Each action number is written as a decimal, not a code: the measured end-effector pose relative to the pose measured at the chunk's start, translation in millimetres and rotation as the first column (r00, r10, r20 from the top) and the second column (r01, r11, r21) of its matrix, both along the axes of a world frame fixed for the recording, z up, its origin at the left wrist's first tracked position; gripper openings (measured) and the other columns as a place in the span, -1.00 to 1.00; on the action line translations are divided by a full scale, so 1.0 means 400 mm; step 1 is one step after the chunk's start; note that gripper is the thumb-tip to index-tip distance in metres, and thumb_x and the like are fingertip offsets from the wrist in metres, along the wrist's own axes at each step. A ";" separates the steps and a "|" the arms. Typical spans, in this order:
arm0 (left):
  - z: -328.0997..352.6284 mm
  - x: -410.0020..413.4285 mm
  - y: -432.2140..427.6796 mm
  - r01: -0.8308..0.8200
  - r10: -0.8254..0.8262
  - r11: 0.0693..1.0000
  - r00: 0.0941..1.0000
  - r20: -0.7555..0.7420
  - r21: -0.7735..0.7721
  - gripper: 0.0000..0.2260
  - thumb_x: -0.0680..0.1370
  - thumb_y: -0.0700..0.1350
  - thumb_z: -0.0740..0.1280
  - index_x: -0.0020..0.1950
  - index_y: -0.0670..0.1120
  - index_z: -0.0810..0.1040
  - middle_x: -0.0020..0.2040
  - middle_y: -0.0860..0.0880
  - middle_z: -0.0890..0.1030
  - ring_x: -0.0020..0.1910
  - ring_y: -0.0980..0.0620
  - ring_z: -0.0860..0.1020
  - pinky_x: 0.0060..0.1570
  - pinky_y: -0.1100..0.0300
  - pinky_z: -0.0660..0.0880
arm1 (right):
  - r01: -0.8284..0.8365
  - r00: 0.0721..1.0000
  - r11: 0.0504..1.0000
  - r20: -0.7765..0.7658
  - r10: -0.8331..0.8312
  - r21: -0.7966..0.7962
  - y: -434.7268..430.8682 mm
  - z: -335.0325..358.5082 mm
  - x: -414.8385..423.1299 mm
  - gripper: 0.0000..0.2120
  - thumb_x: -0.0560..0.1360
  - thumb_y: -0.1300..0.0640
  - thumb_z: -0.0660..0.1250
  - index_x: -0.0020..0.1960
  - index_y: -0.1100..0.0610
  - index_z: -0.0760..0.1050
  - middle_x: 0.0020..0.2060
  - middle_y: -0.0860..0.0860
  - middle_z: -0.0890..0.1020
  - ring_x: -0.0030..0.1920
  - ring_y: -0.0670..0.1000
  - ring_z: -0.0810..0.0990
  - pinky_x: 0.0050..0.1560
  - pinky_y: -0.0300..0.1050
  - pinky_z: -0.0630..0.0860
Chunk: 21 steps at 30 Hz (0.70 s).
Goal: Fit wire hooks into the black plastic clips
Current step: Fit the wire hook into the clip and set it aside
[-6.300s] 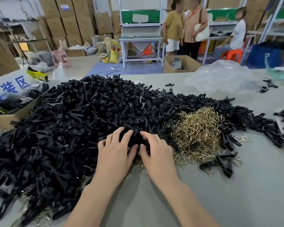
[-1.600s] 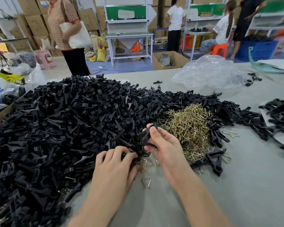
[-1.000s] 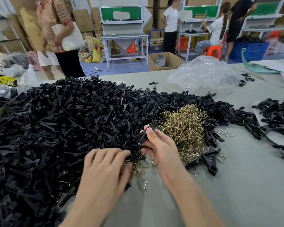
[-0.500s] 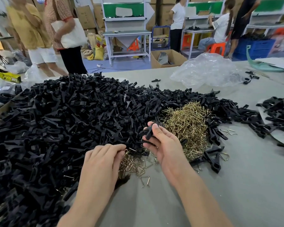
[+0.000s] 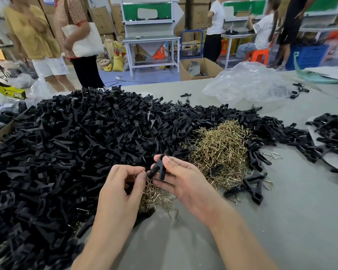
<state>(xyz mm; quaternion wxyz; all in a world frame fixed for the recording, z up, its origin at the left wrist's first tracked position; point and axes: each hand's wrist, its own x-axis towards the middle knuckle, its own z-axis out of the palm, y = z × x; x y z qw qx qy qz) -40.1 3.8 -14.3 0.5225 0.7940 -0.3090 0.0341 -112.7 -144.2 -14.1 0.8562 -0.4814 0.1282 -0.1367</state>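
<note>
Black clip point(image 5: 158, 168): light, stiff plastic, probably a bit slick; best taken by the flat body, slot end left free. Wire hook point(image 5: 144, 173): thin, springy, easy to drop; pinch it at the bend. Right hand point(image 5: 185, 180) is turned palm inward, thumb and fingertips clamped on the clip, above the tabletop point(image 5: 281, 221) toward its near edge. Left hand point(image 5: 123, 184) has curled fingers pinching the hook against the clip's lower end. Clip heap point(image 5: 76, 143) covers the left side; hook heap point(image 5: 220, 151) sits just right of the hands.
</note>
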 end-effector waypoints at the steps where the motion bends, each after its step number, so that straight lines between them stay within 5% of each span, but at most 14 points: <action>1: 0.002 0.001 0.001 -0.008 0.008 1.000 0.999 -0.040 -0.010 -0.92 0.57 -0.04 0.37 -0.04 0.16 0.58 -0.06 0.22 0.60 -0.09 0.21 0.58 -0.16 0.47 0.42 | 0.004 1.000 1.000 0.002 -0.004 0.013 -0.003 -0.001 0.000 -0.74 0.47 0.00 0.40 0.07 0.10 0.71 0.00 0.07 0.73 0.05 0.08 0.72 0.16 -0.05 0.63; 8: 0.025 0.020 0.010 0.079 -0.124 0.984 0.946 -0.301 -0.157 -0.97 0.52 0.01 0.43 -0.08 0.15 0.66 -0.21 0.07 0.68 -0.24 0.20 0.61 -0.18 0.45 0.48 | -0.020 1.000 0.997 -0.014 0.021 0.068 -0.007 0.001 -0.006 -0.70 0.51 0.00 0.38 0.12 0.16 0.68 -0.06 0.07 0.71 -0.08 0.08 0.71 -0.12 -0.09 0.64; 12: 0.027 0.021 0.016 0.176 -0.300 0.941 0.830 -0.471 -0.289 -0.79 0.41 0.11 0.44 -0.05 0.03 0.68 -0.22 -0.04 0.67 -0.21 0.05 0.64 -0.03 0.15 0.61 | -0.086 0.995 0.991 -0.034 0.090 0.106 -0.003 0.010 -0.015 -0.66 0.60 0.03 0.31 0.26 0.23 0.58 0.03 0.13 0.68 0.03 0.16 0.66 0.11 0.06 0.64; 17: 0.032 0.017 0.018 0.206 -0.302 0.945 0.849 -0.433 -0.255 -0.79 0.41 0.11 0.44 -0.06 0.02 0.67 -0.18 -0.05 0.67 -0.24 0.12 0.60 -0.21 0.32 0.57 | -0.139 0.987 0.988 -0.071 0.144 0.073 0.008 0.016 -0.016 -0.68 0.67 0.02 0.23 0.29 0.20 0.54 0.11 0.15 0.66 0.11 0.24 0.66 0.31 0.24 0.51; 21: 0.042 0.020 0.028 0.254 -0.323 0.944 0.845 -0.425 -0.212 -0.82 0.44 0.08 0.44 -0.06 0.02 0.65 -0.13 -0.07 0.69 -0.23 0.08 0.60 -0.15 0.28 0.58 | -0.116 0.992 0.979 -0.022 0.121 0.170 0.003 0.020 -0.014 -0.67 0.60 0.01 0.28 0.24 0.21 0.55 -0.08 0.07 0.69 -0.11 0.10 0.68 0.10 0.14 0.65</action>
